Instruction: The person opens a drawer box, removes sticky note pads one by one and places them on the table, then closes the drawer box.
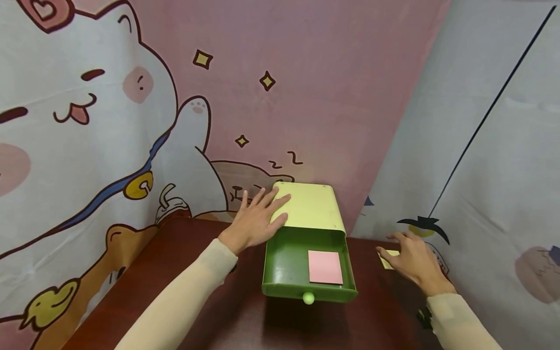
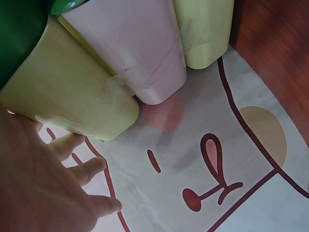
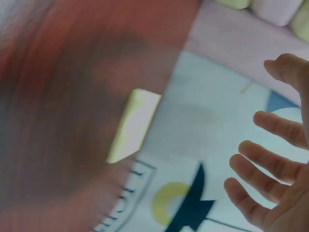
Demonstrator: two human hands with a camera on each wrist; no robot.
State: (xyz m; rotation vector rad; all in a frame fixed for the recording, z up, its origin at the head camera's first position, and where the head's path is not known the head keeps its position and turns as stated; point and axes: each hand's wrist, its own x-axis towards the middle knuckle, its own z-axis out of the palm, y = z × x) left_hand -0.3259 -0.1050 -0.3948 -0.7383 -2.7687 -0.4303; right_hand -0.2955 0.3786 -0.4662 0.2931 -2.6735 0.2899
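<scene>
A small drawer unit with a pale yellow top (image 1: 308,206) stands on the table, its green drawer (image 1: 284,265) pulled out toward me. Inside the drawer, on the right, lies a pink pad of sticky notes (image 1: 325,267). My left hand (image 1: 253,221) touches the unit's upper left side with spread fingers. In the left wrist view, the unit's body shows yellow and pink tiers (image 2: 130,48). Over on the right, my right hand (image 1: 413,260) hovers by a yellow pad of sticky notes (image 3: 134,126), fingers loosely bent and holding nothing. That hand partly hides the pad in the head view.
The dark red-brown table (image 1: 183,272) ends at a cloth backdrop (image 1: 328,97) with cartoon animals, close behind the unit. A pale part of the cloth (image 1: 494,170) runs along the right side. A round light-green knob (image 1: 308,298) sticks out from the drawer's front.
</scene>
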